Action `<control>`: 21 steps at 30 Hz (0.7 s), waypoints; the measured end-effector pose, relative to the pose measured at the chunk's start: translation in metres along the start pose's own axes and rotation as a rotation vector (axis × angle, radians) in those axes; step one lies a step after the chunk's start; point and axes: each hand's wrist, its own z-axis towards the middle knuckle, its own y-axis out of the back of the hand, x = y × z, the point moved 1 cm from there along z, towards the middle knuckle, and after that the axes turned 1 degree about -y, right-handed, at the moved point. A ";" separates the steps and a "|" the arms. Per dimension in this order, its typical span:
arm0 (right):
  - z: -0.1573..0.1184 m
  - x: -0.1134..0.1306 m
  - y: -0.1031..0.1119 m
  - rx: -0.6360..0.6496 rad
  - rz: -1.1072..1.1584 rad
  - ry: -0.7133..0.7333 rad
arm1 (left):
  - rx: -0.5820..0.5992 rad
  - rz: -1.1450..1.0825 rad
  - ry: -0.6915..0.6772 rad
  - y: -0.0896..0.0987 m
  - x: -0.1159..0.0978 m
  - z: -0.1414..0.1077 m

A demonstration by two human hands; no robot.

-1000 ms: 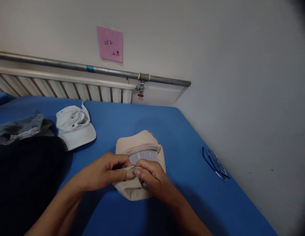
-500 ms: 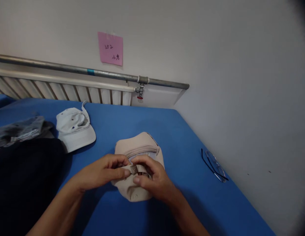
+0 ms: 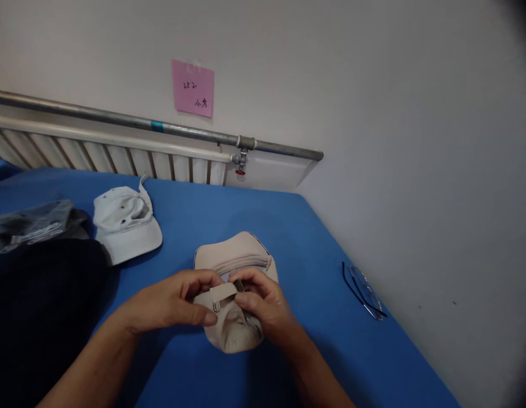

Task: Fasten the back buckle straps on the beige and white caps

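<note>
A beige baseball cap (image 3: pixel 231 250) lies on the blue surface (image 3: pixel 288 243), its brim pointing away from me and its back opening towards me. My left hand (image 3: pixel 173 300) grips the cap's left back edge, the thumb on the outside and the fingers behind the strap (image 3: pixel 223 291). My right hand (image 3: pixel 269 306) pinches the strap's end, where a dark metal buckle (image 3: pixel 239 285) shows between thumb and forefinger. A small metal loop (image 3: pixel 216 306) hangs beside my left thumb. The right hand hides part of the cap's right side.
On the left lie a white cap (image 3: pixel 133 241), a grey cap (image 3: pixel 37 226) and a black cloth item (image 3: pixel 46 300). Eyeglasses (image 3: pixel 364 292) rest near the right edge by the wall. A radiator (image 3: pixel 137 161) and a metal pipe (image 3: pixel 195 132) run along the back.
The strap's buckle end has tilted up in my right hand, and the metal loop now shows. My left thumb has moved down and left, off the strap. The view has shifted slightly.
</note>
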 end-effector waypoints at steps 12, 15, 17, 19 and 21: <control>0.004 -0.005 0.002 -0.061 0.067 -0.052 | -0.176 0.022 -0.046 -0.001 0.008 0.009; 0.004 -0.004 0.001 -0.096 0.009 -0.035 | -0.183 0.031 -0.021 -0.003 0.006 0.010; 0.004 -0.002 0.002 -0.076 -0.011 -0.017 | -0.191 0.034 -0.011 -0.005 0.005 0.010; 0.003 -0.001 0.003 -0.025 -0.027 -0.024 | -0.209 0.030 -0.006 -0.005 0.004 0.011; 0.003 0.000 0.005 0.010 -0.046 -0.047 | -0.221 0.025 -0.011 -0.006 0.004 0.011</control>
